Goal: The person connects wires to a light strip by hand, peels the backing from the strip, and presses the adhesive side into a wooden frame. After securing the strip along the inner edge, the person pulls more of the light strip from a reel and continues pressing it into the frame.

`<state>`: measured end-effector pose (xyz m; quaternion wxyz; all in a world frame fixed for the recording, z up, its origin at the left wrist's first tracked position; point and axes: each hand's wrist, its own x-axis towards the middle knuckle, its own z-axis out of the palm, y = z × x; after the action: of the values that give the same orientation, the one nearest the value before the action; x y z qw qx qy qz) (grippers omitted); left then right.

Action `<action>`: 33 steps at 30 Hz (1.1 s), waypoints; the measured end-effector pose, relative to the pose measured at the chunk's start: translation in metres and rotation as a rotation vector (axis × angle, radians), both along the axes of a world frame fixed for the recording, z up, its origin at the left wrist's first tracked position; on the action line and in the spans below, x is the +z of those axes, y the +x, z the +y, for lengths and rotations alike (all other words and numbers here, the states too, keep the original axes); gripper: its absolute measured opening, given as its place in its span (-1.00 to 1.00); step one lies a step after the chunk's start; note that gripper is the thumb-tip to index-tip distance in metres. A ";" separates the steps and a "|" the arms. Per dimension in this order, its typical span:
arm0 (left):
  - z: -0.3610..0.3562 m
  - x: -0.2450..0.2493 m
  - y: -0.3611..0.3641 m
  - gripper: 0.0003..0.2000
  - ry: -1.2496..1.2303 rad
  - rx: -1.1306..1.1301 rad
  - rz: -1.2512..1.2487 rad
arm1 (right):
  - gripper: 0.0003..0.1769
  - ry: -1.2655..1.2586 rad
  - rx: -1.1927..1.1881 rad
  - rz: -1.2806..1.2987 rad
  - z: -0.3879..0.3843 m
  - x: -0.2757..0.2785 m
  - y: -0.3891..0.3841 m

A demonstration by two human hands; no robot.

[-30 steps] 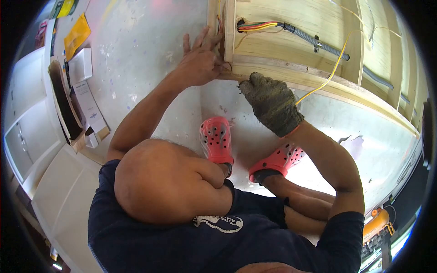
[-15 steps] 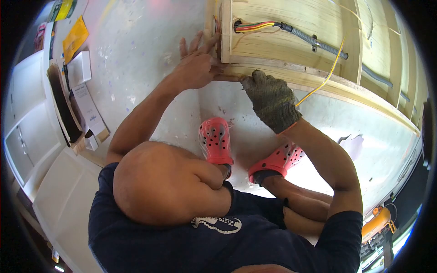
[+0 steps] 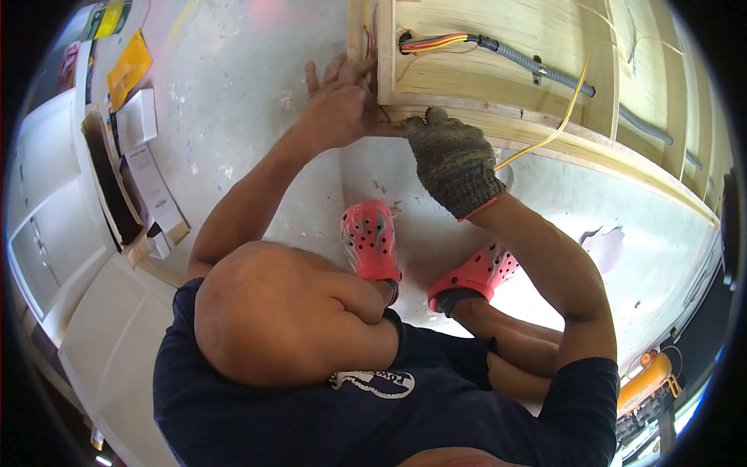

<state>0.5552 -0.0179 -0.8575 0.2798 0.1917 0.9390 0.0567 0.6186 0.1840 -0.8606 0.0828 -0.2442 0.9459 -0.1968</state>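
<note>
My left hand (image 3: 334, 110) is bare and lies at the lower left corner of a wooden frame (image 3: 498, 113). Its outer fingers stretch away to the left, while the thumb and forefinger are bent in at the corner and mostly hidden. A thin dark wire (image 3: 384, 114) shows beside them. On my right hand (image 3: 457, 162) is a dark knitted work glove. That hand is closed at the frame's lower edge, just right of the left hand, and what is between its fingers cannot be seen. A yellow wire (image 3: 556, 138) comes down from the frame and passes behind the glove.
Coloured wires (image 3: 436, 43) run into grey corrugated conduit (image 3: 545, 75) inside the frame. Pink clogs (image 3: 369, 237) are on my feet. White panels (image 3: 101, 335), an open cardboard box (image 3: 113, 179) and a yellow envelope (image 3: 129, 66) lie left. An orange tool (image 3: 644, 385) sits lower right.
My gloved right hand has shifted slightly up and left, closer to the left hand. The yellow wire's lower end has moved a little with it. My left hand stays at the corner.
</note>
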 end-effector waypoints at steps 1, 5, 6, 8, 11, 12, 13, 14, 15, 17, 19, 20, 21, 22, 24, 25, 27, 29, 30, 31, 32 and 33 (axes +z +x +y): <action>0.000 -0.001 0.001 -0.47 0.000 0.006 0.000 | -0.84 0.000 0.006 0.000 0.000 -0.001 0.000; -0.004 -0.033 0.009 -0.44 -0.002 0.012 0.172 | -0.83 0.048 0.006 -0.008 -0.002 -0.002 0.000; -0.008 -0.045 0.012 -0.44 0.031 0.008 0.308 | -0.82 0.079 0.003 -0.025 -0.003 -0.001 -0.001; -0.003 -0.040 0.013 -0.66 0.091 0.060 0.297 | -0.80 0.093 -0.017 -0.047 -0.006 0.003 0.002; 0.003 -0.041 0.015 -0.85 0.159 0.084 0.386 | -0.77 0.112 -0.057 -0.085 -0.010 0.008 0.004; 0.003 -0.042 0.016 -0.86 0.164 0.059 0.487 | -0.75 0.114 -0.075 -0.100 -0.012 0.009 0.003; 0.003 -0.043 0.016 -0.86 0.166 0.062 0.486 | -0.75 0.117 -0.072 -0.101 -0.013 0.009 0.003; 0.004 -0.043 0.015 -0.88 0.154 0.078 0.486 | -0.76 0.107 -0.092 -0.108 -0.014 0.008 0.004; 0.004 -0.044 0.014 -0.88 0.150 0.088 0.484 | -0.77 0.097 -0.113 -0.115 -0.014 0.008 0.004; 0.001 -0.047 0.012 -0.73 0.100 0.075 0.471 | -0.78 0.112 -0.127 -0.129 -0.018 0.010 0.004; 0.001 -0.043 0.010 -0.48 0.052 0.055 0.464 | -0.79 0.122 -0.141 -0.136 -0.020 0.012 0.004; 0.002 -0.037 0.009 -0.53 0.037 0.069 0.392 | -0.80 0.129 -0.154 -0.110 -0.020 0.012 0.005; 0.002 -0.032 0.009 -0.57 0.020 0.084 0.319 | -0.80 0.135 -0.166 -0.085 -0.021 0.011 0.006; 0.001 -0.031 0.008 -0.57 0.016 0.085 0.317 | -0.80 0.132 -0.163 -0.087 -0.020 0.009 0.006; -0.002 -0.031 0.008 -0.65 0.054 0.104 0.280 | -0.79 0.132 -0.153 -0.066 -0.016 0.004 0.008; -0.005 -0.034 0.008 -0.65 0.052 0.105 0.277 | -0.79 0.130 -0.152 -0.069 -0.016 0.003 0.008; -0.010 -0.039 0.009 -0.71 0.080 0.032 0.375 | -0.78 0.146 -0.164 -0.090 -0.015 0.002 0.008; -0.005 -0.026 0.006 -0.74 0.051 0.041 0.317 | -0.77 0.122 -0.170 -0.105 -0.013 0.002 0.009; -0.002 -0.020 0.005 -0.77 0.023 0.052 0.261 | -0.77 0.097 -0.175 -0.118 -0.012 0.003 0.009; -0.001 -0.018 0.004 -0.77 0.023 0.050 0.259 | -0.77 0.097 -0.177 -0.119 -0.012 0.003 0.008; 0.001 -0.017 0.004 -0.79 -0.010 0.034 0.266 | -0.76 0.097 -0.186 -0.154 -0.013 0.002 0.007; 0.002 -0.017 0.003 -0.81 -0.041 0.019 0.273 | -0.75 0.098 -0.195 -0.188 -0.013 0.002 0.006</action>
<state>0.5585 -0.0164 -0.8743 0.1529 0.1831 0.9710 0.0135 0.6250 0.1710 -0.8586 0.1635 -0.1271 0.9617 -0.1793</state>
